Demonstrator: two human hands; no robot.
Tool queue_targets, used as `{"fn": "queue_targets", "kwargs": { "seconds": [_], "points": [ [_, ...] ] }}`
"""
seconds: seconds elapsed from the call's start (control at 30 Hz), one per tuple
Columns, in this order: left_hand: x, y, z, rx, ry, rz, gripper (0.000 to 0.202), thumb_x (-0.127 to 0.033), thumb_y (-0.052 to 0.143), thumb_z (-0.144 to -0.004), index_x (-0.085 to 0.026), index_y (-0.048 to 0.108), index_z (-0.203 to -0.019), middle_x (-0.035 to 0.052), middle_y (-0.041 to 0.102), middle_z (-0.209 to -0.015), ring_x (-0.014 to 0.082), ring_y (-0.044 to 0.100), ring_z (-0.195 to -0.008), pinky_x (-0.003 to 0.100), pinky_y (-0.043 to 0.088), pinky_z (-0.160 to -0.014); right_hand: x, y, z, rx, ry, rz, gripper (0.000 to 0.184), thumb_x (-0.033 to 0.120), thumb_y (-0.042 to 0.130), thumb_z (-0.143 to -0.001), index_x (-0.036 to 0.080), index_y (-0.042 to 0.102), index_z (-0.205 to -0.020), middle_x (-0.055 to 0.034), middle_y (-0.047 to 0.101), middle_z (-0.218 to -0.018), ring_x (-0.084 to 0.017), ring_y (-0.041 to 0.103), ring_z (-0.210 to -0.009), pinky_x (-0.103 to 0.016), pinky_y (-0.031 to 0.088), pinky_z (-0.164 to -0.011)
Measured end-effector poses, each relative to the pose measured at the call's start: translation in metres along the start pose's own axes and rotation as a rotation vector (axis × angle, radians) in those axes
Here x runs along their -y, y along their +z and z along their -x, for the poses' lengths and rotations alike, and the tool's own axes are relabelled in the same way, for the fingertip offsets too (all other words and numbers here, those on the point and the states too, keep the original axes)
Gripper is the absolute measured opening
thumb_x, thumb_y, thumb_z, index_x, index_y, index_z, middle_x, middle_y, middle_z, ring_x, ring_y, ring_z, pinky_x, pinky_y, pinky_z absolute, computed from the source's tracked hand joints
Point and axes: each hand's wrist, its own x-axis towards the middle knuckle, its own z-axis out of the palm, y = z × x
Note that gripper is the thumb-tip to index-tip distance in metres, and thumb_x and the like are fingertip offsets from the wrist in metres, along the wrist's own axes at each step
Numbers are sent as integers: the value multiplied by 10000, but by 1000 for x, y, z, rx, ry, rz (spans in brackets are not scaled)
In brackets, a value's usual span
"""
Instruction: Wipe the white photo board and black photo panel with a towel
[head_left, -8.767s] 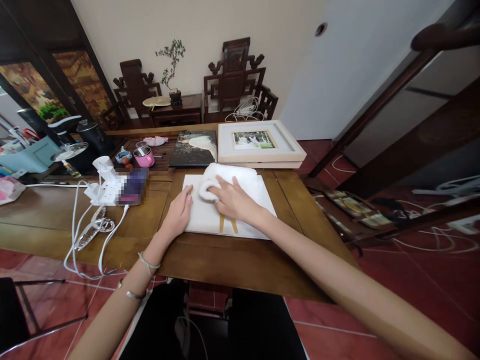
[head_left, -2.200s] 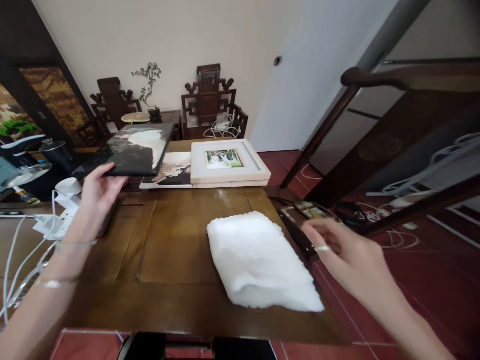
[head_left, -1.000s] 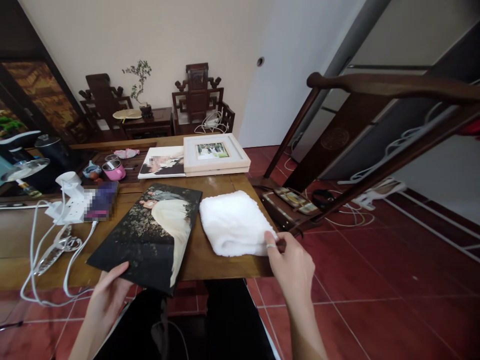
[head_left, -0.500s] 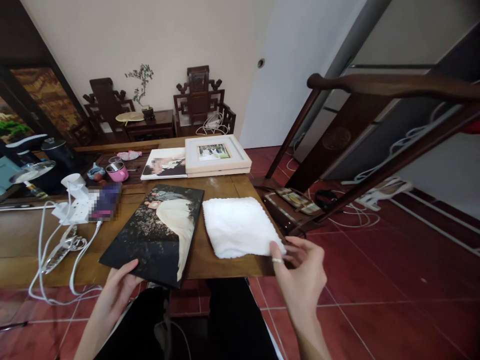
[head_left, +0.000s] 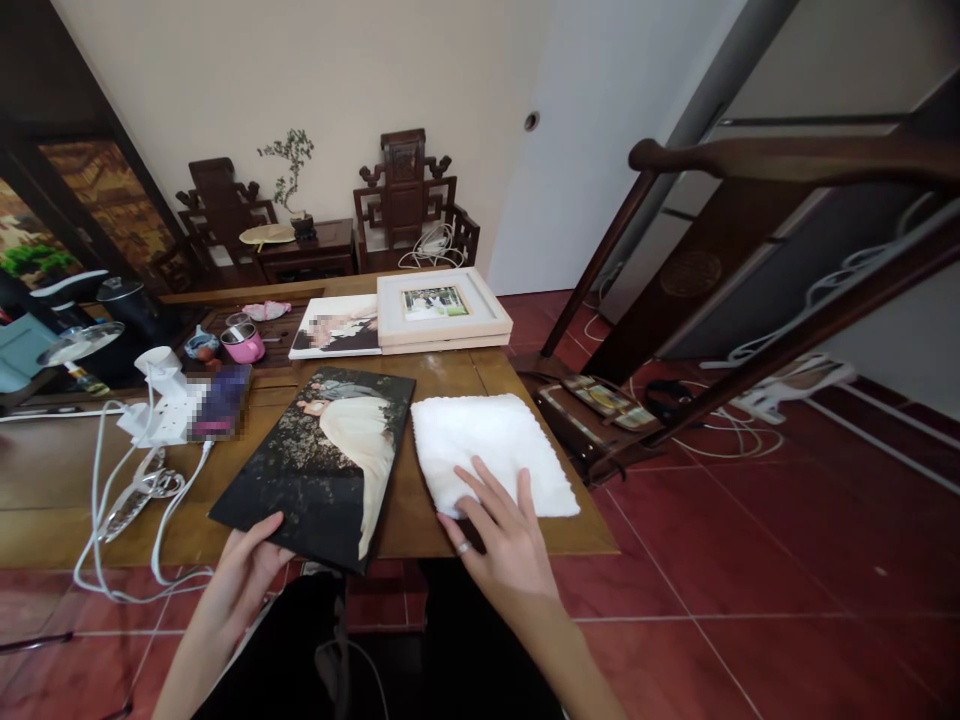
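Note:
My left hand (head_left: 251, 560) grips a dark photo panel (head_left: 322, 460) by its near edge, thumb on top and the other fingers beneath. The panel's picture has a figure in a long pale gown against dark foliage. It lies tilted at the table's front edge, its near corner jutting past the wood. To its right a folded white cloth (head_left: 487, 440) with a scalloped border is spread flat. My right hand (head_left: 499, 540), with a ring on one finger, rests on the cloth's near part. Its fingers are apart on the fabric, with the thumb by the near left edge.
Behind lie a white-edged photo panel (head_left: 334, 328) and a pale wooden picture frame (head_left: 450, 312). A power strip (head_left: 169, 410) with white cables, a silver claw clip (head_left: 139, 500) and a pink cup (head_left: 244, 343) occupy the left side. A wooden chair (head_left: 690, 270) stands at the right.
My right hand has moved left from the cloth's near right corner onto its near left part, and its fingers now lie spread there. My left hand stays on the photo panel.

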Motion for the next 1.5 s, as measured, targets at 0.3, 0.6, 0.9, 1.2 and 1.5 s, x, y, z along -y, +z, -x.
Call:
{"fn": "queue_targets", "kwargs": {
  "seconds": [0.3,0.6,0.9,1.2,1.5],
  "points": [
    [6,12,-3,-104,121,83,341,-110,673,-773,-197,622,-1099,74,699,-1137,249,630,-1126,341,576,-870,-28,-9,-8,61,-164,27,279,6,447,-817,186,589,-976,-113,690,-1095,-270,597,-1123,-554,340,-1050],
    [5,4,-5,-57,100,67,323,-96,643,-797,-196,632,-1104,91,688,-1166,256,644,-1103,377,568,-888,-30,-5,-15,175,-154,47,495,99,507,-836,154,491,-1328,-91,634,-1260,-289,508,-1239,-548,357,-1053],
    [-4,-9,-15,27,22,24,513,-174,775,-686,-205,603,-1168,90,696,-1153,275,641,-1106,331,572,-878,-50,-13,-18,262,-383,-9,635,-62,382,-790,181,472,-1370,-67,592,-1321,-240,408,-1333,-548,346,-1090],
    [-19,-21,-21,91,-67,-81,525,-250,793,-678,-237,620,-1173,84,706,-1138,284,660,-1073,318,590,-825,-98,-43,-29,224,-279,-137,644,-42,404,-774,221,485,-1356,-96,588,-1320,-263,484,-1274,-562,377,-1058],
    [-40,-10,-46,240,-152,-216,469,-200,817,-628,-168,657,-1068,113,736,-1041,266,715,-926,293,590,-766,-92,-60,-72,-170,-174,-56,557,24,465,-837,206,486,-1363,-114,557,-1349,-275,538,-1219,-468,469,-1015]
  ]
}}
